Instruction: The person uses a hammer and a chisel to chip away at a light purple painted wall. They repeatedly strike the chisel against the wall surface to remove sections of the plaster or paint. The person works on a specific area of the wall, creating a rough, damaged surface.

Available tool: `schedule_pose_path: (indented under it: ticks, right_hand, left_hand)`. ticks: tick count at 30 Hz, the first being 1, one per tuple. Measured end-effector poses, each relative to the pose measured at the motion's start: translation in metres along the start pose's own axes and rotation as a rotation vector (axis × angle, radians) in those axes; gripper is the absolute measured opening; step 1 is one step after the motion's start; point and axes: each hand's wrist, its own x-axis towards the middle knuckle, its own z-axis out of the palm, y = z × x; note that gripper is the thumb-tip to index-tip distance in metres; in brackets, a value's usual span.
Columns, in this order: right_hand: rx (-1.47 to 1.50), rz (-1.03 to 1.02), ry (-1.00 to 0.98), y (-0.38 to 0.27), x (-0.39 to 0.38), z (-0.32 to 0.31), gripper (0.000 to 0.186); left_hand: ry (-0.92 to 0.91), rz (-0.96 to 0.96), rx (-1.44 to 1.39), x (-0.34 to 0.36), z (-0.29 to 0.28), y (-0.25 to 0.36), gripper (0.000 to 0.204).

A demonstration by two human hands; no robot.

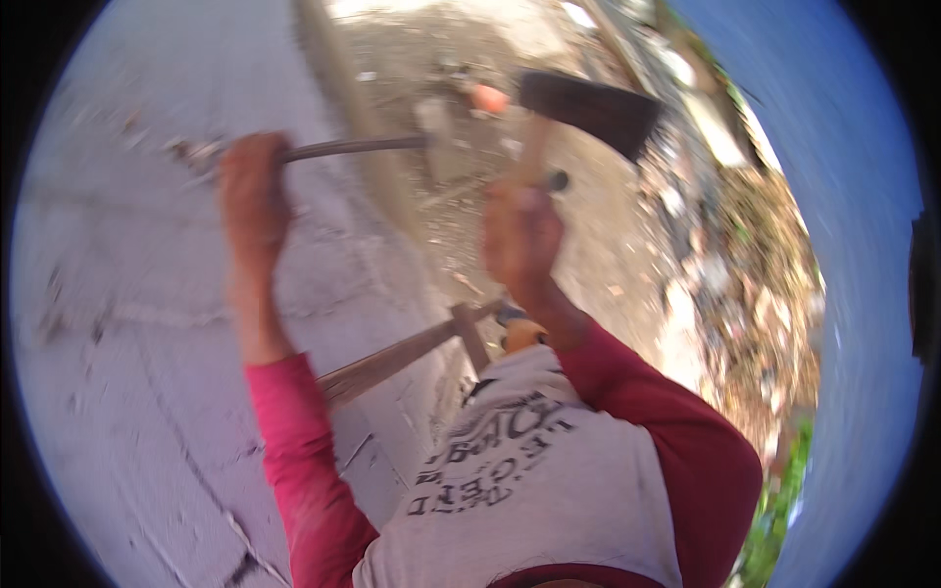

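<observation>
My left hand is closed around a thin dark metal rod, probably a chisel, held roughly level against the pale wall. Its left end is hidden by the hand, beside a rough chipped patch in the wall's surface. Raised to the right of the rod's free end, my right hand grips a hatchet by its wooden handle. The dark head flares toward the right, and its blunt back is on the rod's side, apart from the rod. Motion blurs both hands.
Cracks run through the wall's lower part. A wooden bar with a crosspiece juts out by the wall, below my hands. On the dirt ground lie an orange round thing and scattered debris. Rubble and dry litter line the right.
</observation>
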Motion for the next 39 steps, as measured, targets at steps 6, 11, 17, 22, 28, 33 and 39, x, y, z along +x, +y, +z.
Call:
schedule_pose_path:
  ticks: [6,11,17,22,28,33,39]
  right_hand:
    - [-0.247,-0.195,-0.146,0.018,-0.006,0.006,0.019]
    - [-0.007,-0.067,-0.12,0.012,-0.017,0.017,0.026]
    - [0.077,-0.072,-0.046,-0.01,-0.017,0.02,0.077]
    - [-0.064,-0.022,-0.115,-0.024,-0.01,0.018,0.079]
    - [0.047,-0.043,-0.113,-0.03,-0.009,0.009,0.073]
    - [0.274,-0.272,-0.139,-0.052,0.0,-0.003,0.067]
    - [0.076,-0.223,-0.12,0.002,-0.027,0.012,0.051]
  left_hand:
    - [0.016,-0.065,-0.006,0.006,-0.018,0.016,0.014]
    - [0.003,-0.047,-0.036,0.0,-0.008,0.009,0.028]
    - [0.096,0.002,-0.027,0.012,-0.011,0.016,0.035]
    - [0.121,0.012,-0.009,0.012,-0.01,0.014,0.033]
    - [0.175,0.037,-0.046,0.012,-0.006,0.012,0.032]
    - [0.164,-0.007,-0.047,0.012,-0.007,0.011,0.031]
    - [0.202,-0.014,-0.069,0.019,-0.004,0.014,0.031]
